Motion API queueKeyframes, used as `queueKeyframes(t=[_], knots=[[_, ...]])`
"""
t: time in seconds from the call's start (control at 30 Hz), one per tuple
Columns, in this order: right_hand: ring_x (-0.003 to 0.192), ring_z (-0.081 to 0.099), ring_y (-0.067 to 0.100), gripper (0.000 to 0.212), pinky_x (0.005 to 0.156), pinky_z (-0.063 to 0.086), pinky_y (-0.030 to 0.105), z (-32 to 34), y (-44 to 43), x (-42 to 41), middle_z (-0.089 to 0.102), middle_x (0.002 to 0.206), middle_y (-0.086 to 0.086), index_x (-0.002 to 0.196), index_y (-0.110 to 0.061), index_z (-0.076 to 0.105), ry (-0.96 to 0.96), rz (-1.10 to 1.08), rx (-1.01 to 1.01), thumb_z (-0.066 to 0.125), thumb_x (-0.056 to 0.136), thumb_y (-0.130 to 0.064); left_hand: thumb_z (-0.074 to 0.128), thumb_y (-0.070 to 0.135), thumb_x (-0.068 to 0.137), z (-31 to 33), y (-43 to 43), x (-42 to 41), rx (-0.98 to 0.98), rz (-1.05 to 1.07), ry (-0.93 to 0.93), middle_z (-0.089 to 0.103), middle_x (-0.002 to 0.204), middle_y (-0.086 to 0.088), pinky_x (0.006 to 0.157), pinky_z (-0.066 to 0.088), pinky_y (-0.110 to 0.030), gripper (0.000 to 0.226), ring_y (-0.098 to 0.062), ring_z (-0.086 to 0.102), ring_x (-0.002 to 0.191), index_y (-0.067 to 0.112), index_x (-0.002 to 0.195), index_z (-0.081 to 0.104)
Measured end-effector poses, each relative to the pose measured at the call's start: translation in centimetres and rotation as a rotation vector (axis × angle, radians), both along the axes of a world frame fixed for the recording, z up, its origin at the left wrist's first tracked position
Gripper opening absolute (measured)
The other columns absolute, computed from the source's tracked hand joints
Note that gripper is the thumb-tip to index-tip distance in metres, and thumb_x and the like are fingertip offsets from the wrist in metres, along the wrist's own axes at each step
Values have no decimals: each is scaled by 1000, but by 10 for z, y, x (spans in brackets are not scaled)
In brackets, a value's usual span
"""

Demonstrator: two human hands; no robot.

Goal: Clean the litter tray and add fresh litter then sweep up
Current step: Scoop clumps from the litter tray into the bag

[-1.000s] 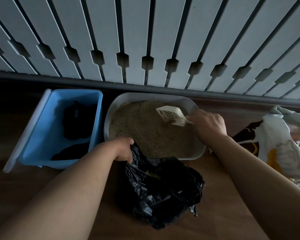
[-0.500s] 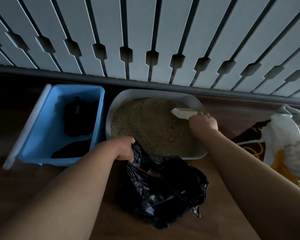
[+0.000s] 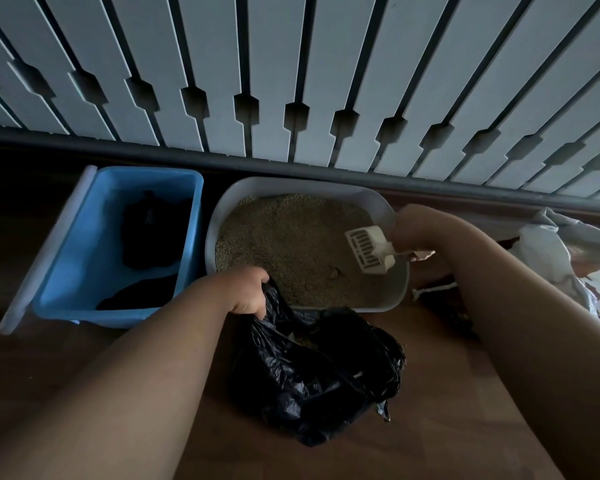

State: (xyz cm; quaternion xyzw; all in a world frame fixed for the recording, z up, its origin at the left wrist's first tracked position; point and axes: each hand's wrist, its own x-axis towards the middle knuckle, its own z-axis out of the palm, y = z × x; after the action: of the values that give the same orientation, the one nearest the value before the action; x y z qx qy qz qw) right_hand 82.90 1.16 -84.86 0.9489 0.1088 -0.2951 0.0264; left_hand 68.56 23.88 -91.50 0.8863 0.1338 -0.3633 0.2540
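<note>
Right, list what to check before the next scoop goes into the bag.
1. Right hand grips the litter scoop by its handle: ok.
2. Left hand holds the black bin bag by its edge: ok.
3. Bag lies right at the front rim of the litter tray: ok.
4. Bag mouth open enough: cannot tell, folds hide it.
5. Scoop loaded: not ok, its slotted blade looks empty above the litter.
6. Litter free of clumps: not ok, a dark lump sits near the scoop.
</note>
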Motion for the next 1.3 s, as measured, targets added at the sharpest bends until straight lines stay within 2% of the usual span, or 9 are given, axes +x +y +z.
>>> queueKeyframes(t=[0.07, 0.13, 0.23, 0.4, 0.5, 0.67, 0.77, 0.9, 1.3], knots=[[68, 67, 22, 11, 63, 53, 30, 3, -7, -2, 69, 72, 9, 74, -3, 69, 33, -15, -49, 62, 82, -2, 70, 11, 83, 1, 1, -1, 0, -5, 0, 32, 152, -9, 102, 40, -32, 80, -27, 40, 134, 20, 151, 28], [60, 65, 20, 12, 55, 51, 26, 4, -11, -6, 72, 83, 16, 87, 3, 69, 105, -112, -6, 58, 87, -1, 70, 11, 84, 1, 3, -1, -5, -2, 1, 31, 153, -8, 102, 39, -31, 80, -27, 38, 135, 19, 151, 28], [42, 62, 16, 8, 38, 46, 19, -2, -14, -12, 65, 79, 20, 93, 5, 58, 225, -394, 202, 50, 92, 4, 70, 9, 84, 1, 4, -1, -9, 7, 4, 30, 153, -8, 101, 39, -30, 80, -27, 37, 136, 19, 151, 28], [35, 56, 13, 13, 31, 38, 15, -23, -16, -22, 67, 73, 20, 102, 10, 57, 334, -638, 412, 51, 92, 6, 70, 10, 84, 0, 1, 0, 1, 9, 15, 33, 152, -8, 100, 41, -31, 80, -27, 40, 133, 20, 151, 28], [29, 49, 9, 18, 32, 36, 14, -44, -23, -29, 69, 61, 12, 99, 13, 64, 345, -658, 446, 59, 90, -2, 70, 9, 84, -2, -1, 2, 3, 9, 29, 34, 152, -7, 100, 41, -30, 80, -26, 41, 133, 20, 151, 28], [54, 61, 13, 15, 62, 53, 27, -72, -32, -37, 72, 82, 14, 93, 5, 72, 252, -548, 356, 63, 87, -6, 72, 11, 83, -7, -4, 6, 29, -7, 46, 34, 152, -6, 103, 41, -32, 82, -25, 41, 134, 21, 151, 27], [32, 51, -1, 11, 40, 42, 10, -88, -26, -39, 60, 68, 3, 93, -3, 68, 148, -545, 444, 66, 87, -11, 73, 11, 82, -11, -5, 6, 51, -4, 50, 34, 152, -5, 105, 41, -32, 83, -26, 40, 134, 21, 151, 28], [37, 55, 8, 21, 51, 47, 23, -103, -27, -41, 66, 58, 0, 66, -13, 71, 90, -473, 480, 72, 83, -26, 75, 12, 80, -15, -3, 5, 71, 7, 60, 35, 151, -6, 104, 42, -34, 85, -26, 41, 133, 22, 150, 28], [36, 52, 9, 9, 47, 44, 25, -79, -61, -37, 61, 43, -3, 80, -16, 76, 6, -500, 613, 78, 79, -25, 72, 11, 82, -7, -14, 1, 76, 1, 60, 30, 153, -7, 105, 39, -32, 84, -26, 36, 136, 20, 151, 27]])
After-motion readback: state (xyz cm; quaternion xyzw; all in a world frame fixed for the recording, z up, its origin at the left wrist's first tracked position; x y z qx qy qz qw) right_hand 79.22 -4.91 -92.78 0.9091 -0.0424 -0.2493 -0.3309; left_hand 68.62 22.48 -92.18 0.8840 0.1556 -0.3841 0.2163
